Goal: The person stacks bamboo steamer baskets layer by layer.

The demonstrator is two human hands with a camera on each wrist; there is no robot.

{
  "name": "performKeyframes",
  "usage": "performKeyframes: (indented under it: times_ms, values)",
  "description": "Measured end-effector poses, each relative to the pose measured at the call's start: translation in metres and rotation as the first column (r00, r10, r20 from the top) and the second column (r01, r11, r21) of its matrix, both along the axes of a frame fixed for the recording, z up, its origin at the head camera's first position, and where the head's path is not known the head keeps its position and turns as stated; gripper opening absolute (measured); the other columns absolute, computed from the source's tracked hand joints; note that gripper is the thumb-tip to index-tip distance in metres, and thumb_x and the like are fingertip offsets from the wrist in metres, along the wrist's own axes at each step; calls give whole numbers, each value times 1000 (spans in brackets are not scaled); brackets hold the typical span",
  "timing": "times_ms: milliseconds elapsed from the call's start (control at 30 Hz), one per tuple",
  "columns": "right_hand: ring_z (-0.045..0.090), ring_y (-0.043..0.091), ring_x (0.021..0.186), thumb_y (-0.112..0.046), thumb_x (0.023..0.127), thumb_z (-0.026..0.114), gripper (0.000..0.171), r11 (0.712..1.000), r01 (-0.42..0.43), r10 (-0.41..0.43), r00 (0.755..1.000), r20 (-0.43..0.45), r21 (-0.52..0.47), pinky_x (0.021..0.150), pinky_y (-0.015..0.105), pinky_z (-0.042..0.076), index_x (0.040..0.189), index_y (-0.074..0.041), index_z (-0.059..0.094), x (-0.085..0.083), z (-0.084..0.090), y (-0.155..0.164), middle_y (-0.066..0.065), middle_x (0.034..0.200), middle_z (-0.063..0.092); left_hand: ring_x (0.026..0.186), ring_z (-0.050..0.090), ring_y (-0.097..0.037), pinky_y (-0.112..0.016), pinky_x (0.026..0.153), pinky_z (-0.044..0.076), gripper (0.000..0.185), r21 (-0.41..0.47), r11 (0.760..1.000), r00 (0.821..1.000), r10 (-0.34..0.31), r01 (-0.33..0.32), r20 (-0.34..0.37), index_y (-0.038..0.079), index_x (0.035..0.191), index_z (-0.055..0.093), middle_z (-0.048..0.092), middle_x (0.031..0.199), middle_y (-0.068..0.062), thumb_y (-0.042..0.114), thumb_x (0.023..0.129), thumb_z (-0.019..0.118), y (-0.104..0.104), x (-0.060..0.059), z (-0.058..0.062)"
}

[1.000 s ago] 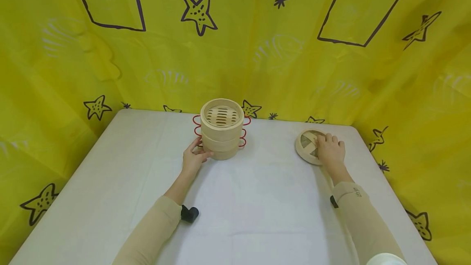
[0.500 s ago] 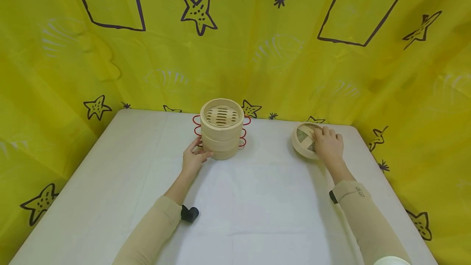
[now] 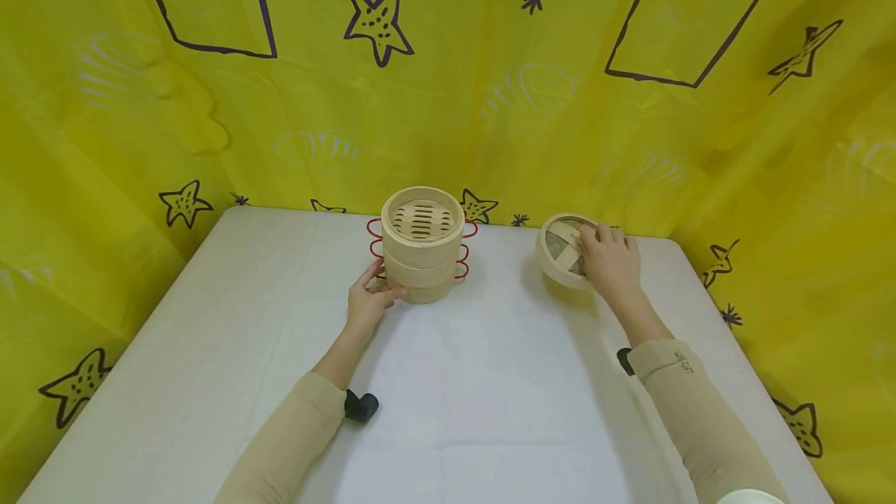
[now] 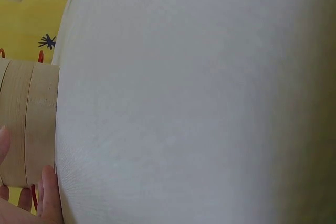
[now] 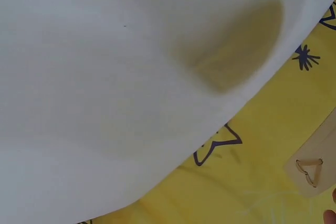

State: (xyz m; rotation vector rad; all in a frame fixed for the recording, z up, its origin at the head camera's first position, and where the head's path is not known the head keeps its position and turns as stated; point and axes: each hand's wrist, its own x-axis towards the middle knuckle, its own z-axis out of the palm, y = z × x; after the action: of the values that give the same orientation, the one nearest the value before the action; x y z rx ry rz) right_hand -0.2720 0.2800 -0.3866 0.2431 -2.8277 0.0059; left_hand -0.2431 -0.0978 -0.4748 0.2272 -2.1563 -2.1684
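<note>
A bamboo steamer stack with red side loops stands upright toward the back of the table, its slatted top tier uncovered. My left hand holds the stack low on its left side, thumb across the front and fingers around the side. In the left wrist view, the steamer's wall shows at the left edge with fingertips against it. To the right, my right hand grips the round bamboo lid by its top, and the lid is tilted above the table. Only the stitched rim of the lid enters the right wrist view.
A white cloth covers the table. Yellow curtain with starfish prints hangs behind the back edge and down both sides. Black wrist-camera pieces sit at both cuffs.
My right hand has lifted the lid off the table and carried it left and up, toward the stack. The left hand and the steamer have stayed in place.
</note>
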Motion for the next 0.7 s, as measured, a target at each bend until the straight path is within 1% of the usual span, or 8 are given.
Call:
performKeyframes:
  times_ms: [133,300,433,600,700]
  values:
    - [41,35,92,-24,99,39,17,1000,-13,13,1000,-16,1,80,53,35,95,-8,40,0,7,-8,14,92,40,71,54,-1,-21,63,51,76,-1,1000,1000,-3,3,7,9,138,40,46,125,-10,-4,72,73,0,0,1]
    - [42,34,86,-24,98,41,17,999,-45,45,995,-86,-3,78,52,37,95,-7,42,-3,13,-17,13,89,41,70,54,-2,-19,60,50,76,2,1000,1000,4,-4,1,9,138,40,47,125,-10,-5,71,73,0,0,3]
    - [44,34,85,-25,98,43,18,998,-63,62,991,-119,-3,77,51,38,94,-8,43,-5,19,-23,13,88,42,69,54,-1,-20,61,51,76,2,1000,1000,-2,2,4,9,139,39,46,124,-10,-4,72,73,0,1,3]
    - [44,35,88,-26,97,44,18,996,-83,81,989,-126,-13,79,51,36,96,-8,45,-7,28,-32,13,90,43,70,54,-1,-19,62,50,75,5,1000,1000,-7,7,11,9,139,39,46,125,-10,-3,73,73,-1,0,2]
    - [44,35,91,-26,97,44,18,996,-87,84,990,-116,-15,81,51,36,100,-9,47,-8,33,-36,13,92,44,72,54,-4,-20,62,50,75,6,1000,1000,-6,6,-4,9,138,40,46,125,-11,-3,72,73,0,0,1]
